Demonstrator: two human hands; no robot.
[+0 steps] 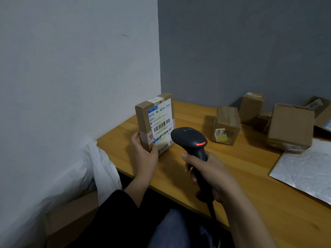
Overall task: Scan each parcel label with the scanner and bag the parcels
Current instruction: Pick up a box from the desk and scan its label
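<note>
A flat cardboard parcel stands upright on the wooden table, its white barcode label facing me. My left hand grips the parcel's lower left corner. My right hand is closed around the handle of a black handheld scanner. The scanner's head points at the label from just in front of it, and a red light glows on its top. A cable runs down from the handle.
Several more cardboard boxes sit at the back right of the table, one larger box among them. A silver mailer sheet lies at the right edge. A white plastic bag hangs beside the table's left end against the wall.
</note>
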